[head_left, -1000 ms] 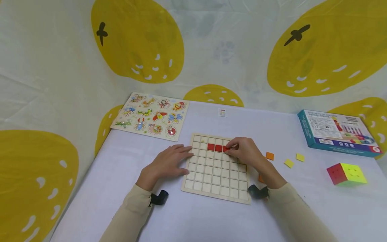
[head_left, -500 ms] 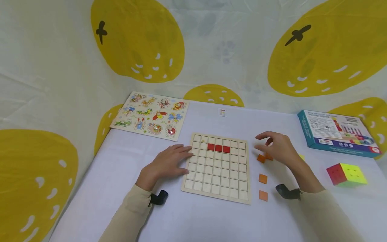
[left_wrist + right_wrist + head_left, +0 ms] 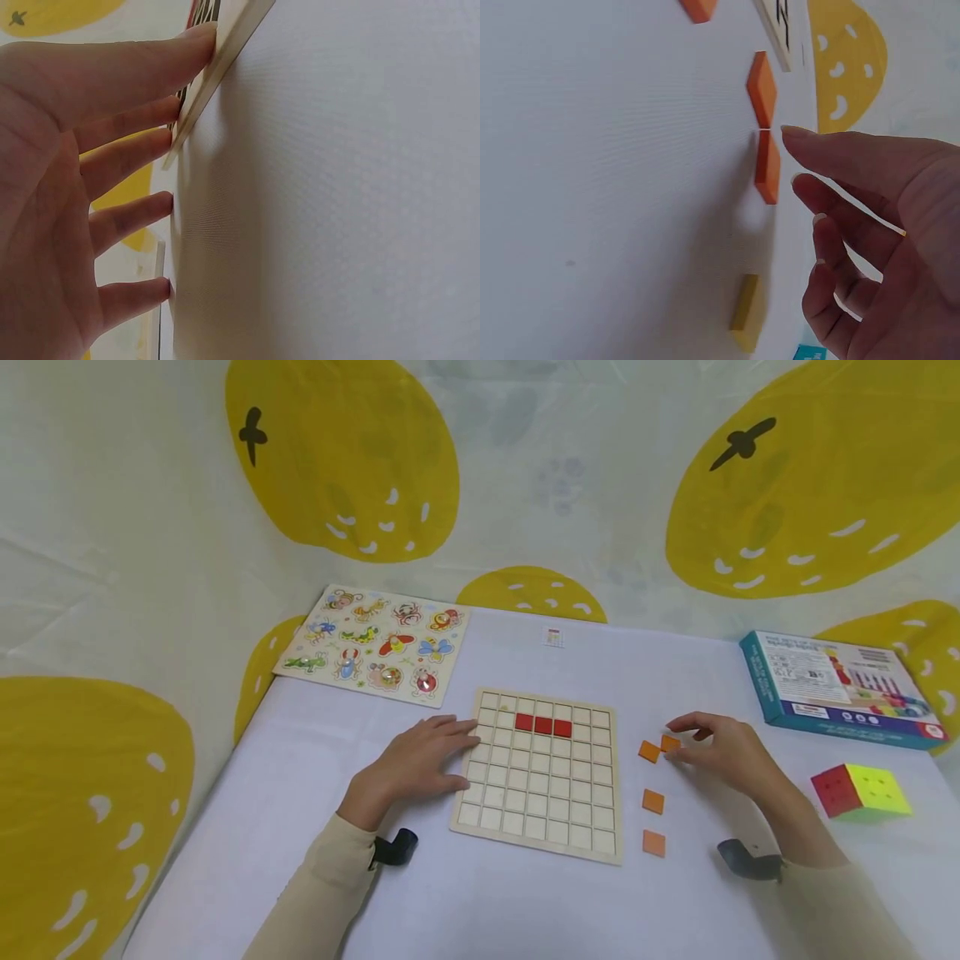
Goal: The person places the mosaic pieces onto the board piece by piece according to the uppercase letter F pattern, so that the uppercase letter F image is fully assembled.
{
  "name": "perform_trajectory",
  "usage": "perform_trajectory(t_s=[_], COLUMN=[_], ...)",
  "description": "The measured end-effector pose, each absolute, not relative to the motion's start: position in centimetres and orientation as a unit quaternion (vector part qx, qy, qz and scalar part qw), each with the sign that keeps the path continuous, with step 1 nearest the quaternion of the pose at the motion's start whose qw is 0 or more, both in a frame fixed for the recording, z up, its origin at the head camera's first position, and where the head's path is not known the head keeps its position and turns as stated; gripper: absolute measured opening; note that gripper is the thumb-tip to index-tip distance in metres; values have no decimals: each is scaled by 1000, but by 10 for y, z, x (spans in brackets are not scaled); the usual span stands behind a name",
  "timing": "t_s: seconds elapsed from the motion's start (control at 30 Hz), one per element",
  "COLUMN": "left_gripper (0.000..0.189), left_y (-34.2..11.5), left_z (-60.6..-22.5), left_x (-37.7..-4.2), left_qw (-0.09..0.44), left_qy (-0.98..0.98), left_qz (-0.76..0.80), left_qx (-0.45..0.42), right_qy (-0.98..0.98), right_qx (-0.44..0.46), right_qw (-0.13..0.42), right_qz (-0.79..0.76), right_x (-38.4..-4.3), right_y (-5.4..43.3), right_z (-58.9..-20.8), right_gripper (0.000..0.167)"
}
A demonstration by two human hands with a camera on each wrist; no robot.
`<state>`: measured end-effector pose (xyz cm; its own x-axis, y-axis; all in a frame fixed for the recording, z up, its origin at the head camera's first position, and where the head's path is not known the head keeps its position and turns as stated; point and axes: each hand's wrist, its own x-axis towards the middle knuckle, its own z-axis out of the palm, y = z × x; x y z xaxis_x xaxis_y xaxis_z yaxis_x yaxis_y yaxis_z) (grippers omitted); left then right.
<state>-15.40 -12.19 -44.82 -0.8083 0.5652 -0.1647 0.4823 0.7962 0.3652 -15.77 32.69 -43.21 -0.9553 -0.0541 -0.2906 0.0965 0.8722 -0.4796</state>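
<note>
A wooden grid board point(image 3: 537, 781) lies on the white table with three red square tiles point(image 3: 543, 725) side by side in one row of its cells. My left hand point(image 3: 420, 756) rests at the board's left edge, fingers spread; in the left wrist view its thumb touches the board's rim point(image 3: 214, 75). My right hand point(image 3: 727, 756) hovers by an orange tile point(image 3: 670, 743), thumb and index parted, holding nothing. That tile touches a second orange tile point(image 3: 648, 751) at a corner. Nearer me lie two more orange tiles point(image 3: 653, 801). A yellow tile point(image 3: 748, 311) shows in the right wrist view.
An insect puzzle board point(image 3: 375, 647) lies at the back left, and a small printed card point(image 3: 553, 637) behind the grid. To the right are a toy box point(image 3: 843, 689) and a puzzle cube point(image 3: 860, 792). Lemon-patterned cloth point(image 3: 495, 485) hangs behind.
My right hand has let go of the third red tile, which stays in its cell. It has moved right to the orange tiles. The left hand has kept its place.
</note>
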Motion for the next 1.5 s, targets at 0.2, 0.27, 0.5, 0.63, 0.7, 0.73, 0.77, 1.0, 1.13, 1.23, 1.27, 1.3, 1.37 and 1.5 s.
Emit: perform_trajectory(t_s=[0.2,0.27,0.5,0.63,0.7,0.73,0.77,1.0,1.13,1.23,1.27,1.3,1.37,1.5], left_gripper=[64,64,65,64,64,64,64,64,64,63,63,63,63,63], left_y=[-122,-121,-121,-121,-121,-121,-121,-122,-122,-122,-122,-122,-122,-122], left_z=[-448,-447,-450,-449,-449,-448,-448,-448,-449,-449,-449,-449,-449,-449], left_x=[-155,-155,-156,-156,-156,-156,-156,-156,-156,-156,-156,-156,-156,-156], left_qw=[135,136,138,138,139,140,140,139,136,134,134,134,135,137], left_qy=[938,938,940,940,940,939,939,939,938,937,937,937,938,939], left_qz=[152,153,143,143,145,146,146,145,148,152,153,152,152,151], left_qx=[280,280,278,278,277,277,276,279,283,285,285,284,281,278], right_qy=[959,961,965,965,963,962,961,948,944,941,941,940,938,929], right_qx=[13,12,3,5,3,-1,-5,-53,-62,-63,-65,-69,-79,-115], right_qw=[128,121,93,71,57,49,39,-23,-23,-5,1,7,18,26], right_qz=[-251,-249,-244,-254,-262,-268,-273,-312,-325,-333,-333,-334,-337,-350], right_x=[-154,-153,-153,-152,-152,-152,-152,-152,-154,-155,-156,-156,-157,-159], right_y=[325,325,323,320,318,316,314,296,282,271,266,262,252,232], right_z=[-443,-444,-440,-431,-427,-426,-424,-426,-431,-432,-433,-433,-435,-439], right_gripper=[39,37,41,40,38,36,34,25,25,26,27,27,27,25])
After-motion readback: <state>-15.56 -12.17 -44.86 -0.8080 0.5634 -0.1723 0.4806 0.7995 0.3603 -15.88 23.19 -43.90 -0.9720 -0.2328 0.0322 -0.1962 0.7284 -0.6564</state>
